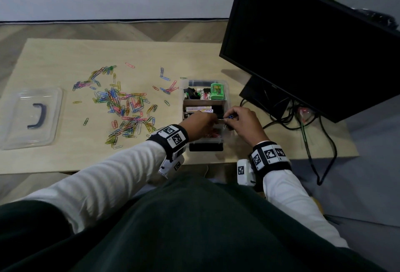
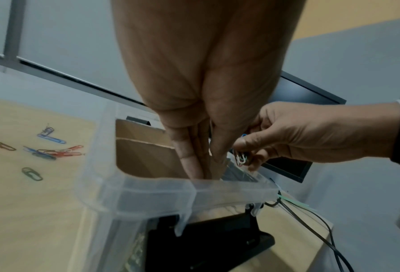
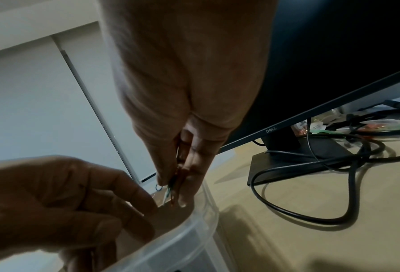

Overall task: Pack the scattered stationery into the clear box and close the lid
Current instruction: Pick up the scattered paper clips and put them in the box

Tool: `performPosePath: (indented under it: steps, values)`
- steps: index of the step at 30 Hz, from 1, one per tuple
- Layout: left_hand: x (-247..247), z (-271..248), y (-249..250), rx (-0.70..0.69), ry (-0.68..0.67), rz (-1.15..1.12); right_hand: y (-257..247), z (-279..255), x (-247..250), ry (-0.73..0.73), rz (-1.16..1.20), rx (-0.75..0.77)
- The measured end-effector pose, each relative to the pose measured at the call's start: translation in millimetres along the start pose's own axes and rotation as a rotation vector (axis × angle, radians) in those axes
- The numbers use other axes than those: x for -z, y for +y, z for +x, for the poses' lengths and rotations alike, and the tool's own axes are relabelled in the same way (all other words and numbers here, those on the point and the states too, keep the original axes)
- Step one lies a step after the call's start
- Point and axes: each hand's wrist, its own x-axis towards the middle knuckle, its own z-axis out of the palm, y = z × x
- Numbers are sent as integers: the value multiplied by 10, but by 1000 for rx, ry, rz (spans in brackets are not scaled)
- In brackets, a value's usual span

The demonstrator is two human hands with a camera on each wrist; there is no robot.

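The clear box (image 1: 226,86) stands open on the desk, its transparent rim (image 2: 229,189) close to the left wrist camera. My left hand (image 1: 213,120) hangs over its near compartment, fingers (image 2: 191,165) straight and bunched, tips dipping behind the rim with nothing seen in them. Just to the right, my right hand (image 1: 228,120) pinches a small bunch of paper clips (image 2: 240,158) between thumb and fingers (image 3: 189,176) above the box's right edge (image 3: 194,226). Several coloured paper clips (image 1: 127,107) lie scattered left of the box. The clear lid (image 1: 32,118) with a dark handle lies at the far left.
Binder clips (image 1: 192,93) and a green item (image 1: 217,91) fill the box's far compartment. A black monitor (image 1: 303,55) on its stand looms right of the box, with cables (image 1: 311,142) trailing over the desk edge. A flat black object (image 2: 205,239) lies at the box's near side.
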Motion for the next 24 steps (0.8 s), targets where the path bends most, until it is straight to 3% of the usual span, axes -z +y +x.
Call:
performPosePath:
  steps: [7,11,16,24]
  values:
    - [61,-93,-287,82,292,-1,-75,49,-60,-88,-75,54]
    - [44,-122,-480,241,409,227,-94,69,-129,-165,-199,97]
    - [27,-103,-665,411,377,263,-114,80,-175,-214,-327,133]
    - [-32,-86,-694,443,317,149,-130,85,-181,-233,-323,101]
